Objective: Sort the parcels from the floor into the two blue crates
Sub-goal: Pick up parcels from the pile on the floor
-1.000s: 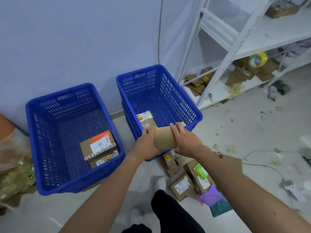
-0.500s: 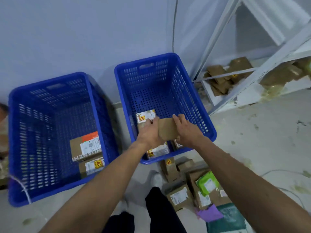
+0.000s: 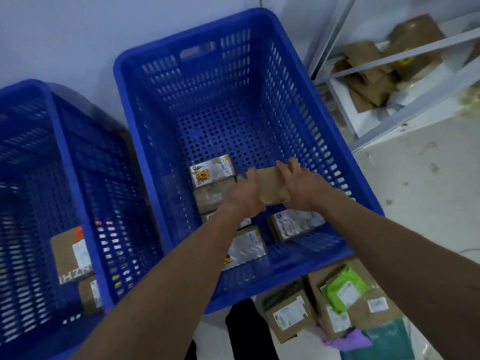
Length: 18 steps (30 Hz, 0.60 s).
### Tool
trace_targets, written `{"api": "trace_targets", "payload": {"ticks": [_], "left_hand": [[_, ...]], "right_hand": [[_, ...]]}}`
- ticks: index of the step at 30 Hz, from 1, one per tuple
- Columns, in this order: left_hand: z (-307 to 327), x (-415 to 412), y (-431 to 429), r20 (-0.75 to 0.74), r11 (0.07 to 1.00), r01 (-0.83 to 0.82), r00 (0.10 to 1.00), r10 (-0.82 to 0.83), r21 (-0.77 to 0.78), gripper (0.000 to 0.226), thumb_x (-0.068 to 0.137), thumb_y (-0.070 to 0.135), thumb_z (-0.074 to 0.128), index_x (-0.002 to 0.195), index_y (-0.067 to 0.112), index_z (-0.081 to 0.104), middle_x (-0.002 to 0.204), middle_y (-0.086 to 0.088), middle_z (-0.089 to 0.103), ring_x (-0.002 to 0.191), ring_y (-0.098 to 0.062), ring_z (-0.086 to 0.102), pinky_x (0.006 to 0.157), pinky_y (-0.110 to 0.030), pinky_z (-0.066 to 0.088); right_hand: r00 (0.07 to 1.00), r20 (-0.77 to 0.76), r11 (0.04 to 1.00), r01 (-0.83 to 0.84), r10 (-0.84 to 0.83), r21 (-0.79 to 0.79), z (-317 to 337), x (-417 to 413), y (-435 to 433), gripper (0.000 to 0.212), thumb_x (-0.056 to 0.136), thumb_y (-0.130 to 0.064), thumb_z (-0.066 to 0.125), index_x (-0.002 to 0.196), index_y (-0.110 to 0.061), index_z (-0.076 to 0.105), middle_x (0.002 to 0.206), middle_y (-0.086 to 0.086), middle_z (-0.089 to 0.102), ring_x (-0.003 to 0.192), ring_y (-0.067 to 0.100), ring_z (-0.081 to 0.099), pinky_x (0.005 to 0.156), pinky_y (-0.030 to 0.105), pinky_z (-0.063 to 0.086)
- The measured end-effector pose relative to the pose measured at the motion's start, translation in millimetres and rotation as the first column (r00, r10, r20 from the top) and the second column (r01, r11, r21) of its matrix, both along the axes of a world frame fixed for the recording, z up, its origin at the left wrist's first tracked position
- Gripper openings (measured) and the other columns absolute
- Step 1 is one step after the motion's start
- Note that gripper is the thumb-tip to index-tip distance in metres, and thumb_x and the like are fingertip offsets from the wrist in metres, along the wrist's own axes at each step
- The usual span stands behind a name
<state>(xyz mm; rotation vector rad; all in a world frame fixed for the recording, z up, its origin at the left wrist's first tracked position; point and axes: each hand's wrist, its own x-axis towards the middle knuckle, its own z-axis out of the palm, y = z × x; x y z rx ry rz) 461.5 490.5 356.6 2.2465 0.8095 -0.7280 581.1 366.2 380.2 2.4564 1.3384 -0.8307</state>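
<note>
Parcel point(image 3: 271, 185) carried forward from above near rim of right crate point(image 3: 272, 279); now lowered inside crate, just over labelled parcels point(image 3: 211, 171) on bottom. Left hand point(image 3: 242, 196) and right hand point(image 3: 302, 187) brought down past rim with it. View tipped downward and closer; more parcels in crate revealed.

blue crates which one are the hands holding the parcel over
The right crate, beside the shelf: left hand and right hand grip the brown parcel inside it.

right of me: white metal rack point(image 3: 332, 35) | brown cardboard pieces point(image 3: 361, 51) heaped on its bottom shelf | ahead of me: pale wall point(image 3: 78, 35)
</note>
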Motion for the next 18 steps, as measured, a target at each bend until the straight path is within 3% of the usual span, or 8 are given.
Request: {"api": "trace_targets", "payload": {"ticks": [3,9,13,18], "left_hand": [[-42.6,10.7,-2.4,0.001,1.000,0.004,1.000,-0.004,-0.007,0.104,0.074,0.029,0.084,0.150,0.021,0.013,0.132,-0.018,0.046,0.114,-0.039,0.056,0.085,-0.043,0.049],[-105.6,24.4,-22.4,-0.065,0.990,-0.037,0.997,0.029,-0.134,0.105,0.080,0.026,0.081,0.152,0.013,0.006,0.144,-0.024,0.034,0.123,-0.041,0.049,0.092,-0.045,0.045],[-126.8,26.4,-26.0,-0.155,0.951,-0.102,0.986,0.058,-0.291,0.097,0.090,0.021,0.066,0.157,0.019,-0.004,0.153,-0.018,0.028,0.130,-0.037,0.044,0.099,-0.043,0.046],[-118.8,33.8,-26.7,-0.224,0.915,-0.183,0.969,0.105,-0.361,0.097,0.096,0.020,0.058,0.156,0.025,-0.019,0.153,-0.017,0.036,0.130,-0.036,0.049,0.100,-0.043,0.047]], "right_hand": [[0.999,-0.035,1.000,0.007,-0.007,-0.022,-39.2,9.0,-1.7,0.102,0.081,-0.037,0.072,0.154,-0.017,0.004,0.153,0.017,0.010,0.117,0.038,0.051,0.077,0.040,0.047],[0.997,-0.071,0.994,0.022,-0.030,-0.105,-96.5,23.4,-11.0,0.093,0.082,-0.034,0.069,0.152,-0.016,0.011,0.154,0.016,0.006,0.111,0.037,0.053,0.071,0.037,0.041],[0.991,-0.099,0.988,0.082,-0.096,-0.131,-117.9,23.3,-18.6,0.081,0.085,-0.034,0.064,0.149,-0.017,0.017,0.154,0.013,0.006,0.117,0.039,0.046,0.085,0.045,0.047],[0.983,-0.080,0.980,0.156,-0.166,-0.121,-126.7,19.1,-19.1,0.078,0.095,-0.036,0.054,0.155,-0.017,0.007,0.159,0.011,0.000,0.129,0.040,0.038,0.100,0.047,0.043]]}}
